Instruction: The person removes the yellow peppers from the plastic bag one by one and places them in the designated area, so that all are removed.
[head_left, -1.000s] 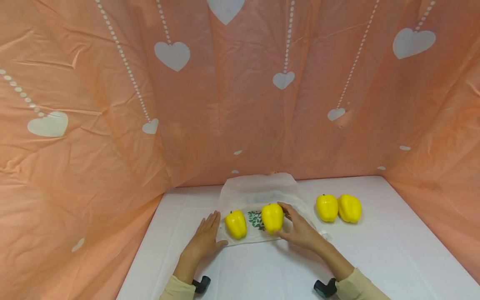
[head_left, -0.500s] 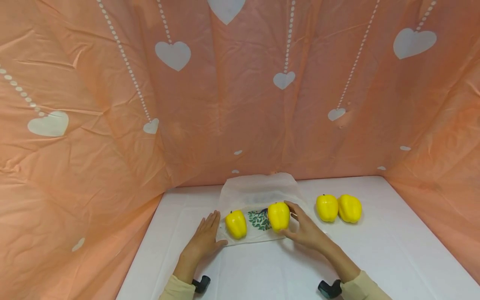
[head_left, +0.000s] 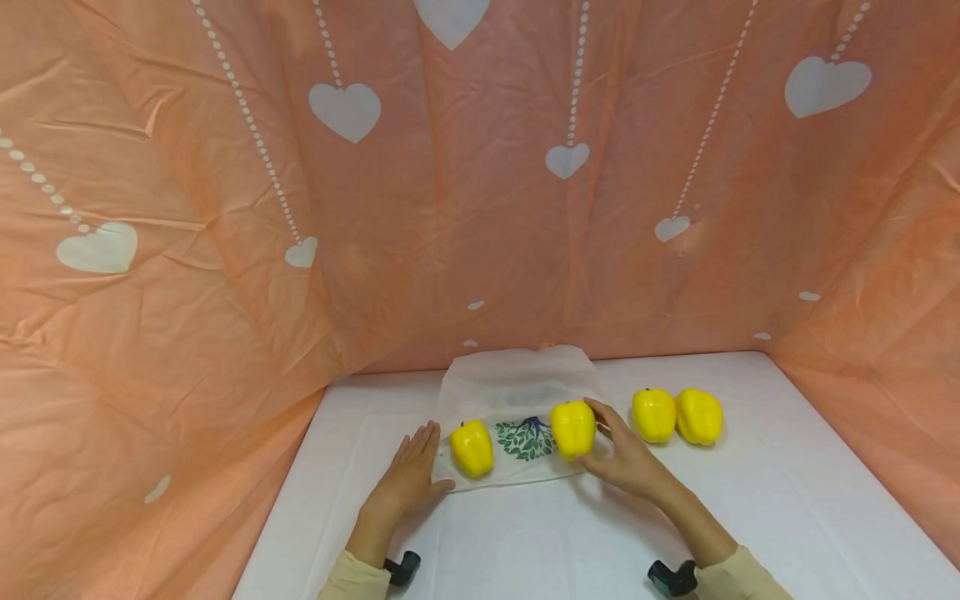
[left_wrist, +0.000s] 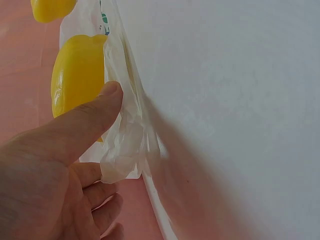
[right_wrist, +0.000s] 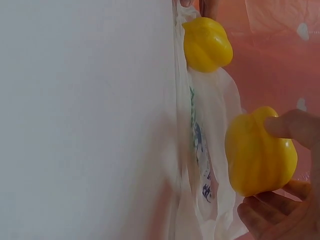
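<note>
In the head view a white translucent bag (head_left: pixel 517 379) with a printed tree lies flat on the table. My left hand (head_left: pixel 408 475) rests at its left edge with fingers extended; in the left wrist view the thumb (left_wrist: pixel 107 95) lies against the crumpled bag edge. Beside this hand a yellow bell pepper (head_left: pixel 472 450) sits on the bag. My right hand (head_left: pixel 626 454) grips another yellow bell pepper (right_wrist: pixel 260 152) between thumb and fingers, over the right part of the bag. In the right wrist view that pepper appears raised off the bag.
Two more yellow bell peppers, one nearer (head_left: pixel 654 416) and one farther right (head_left: pixel 700 417), stand side by side right of the bag. A white cloth covers the table (head_left: pixel 517 550). An orange curtain (head_left: pixel 465 208) with hearts encloses the back and sides.
My right hand has moved to the right with its bell pepper, uncovering more of the printed tree. The left hand and the other peppers have stayed in place.
</note>
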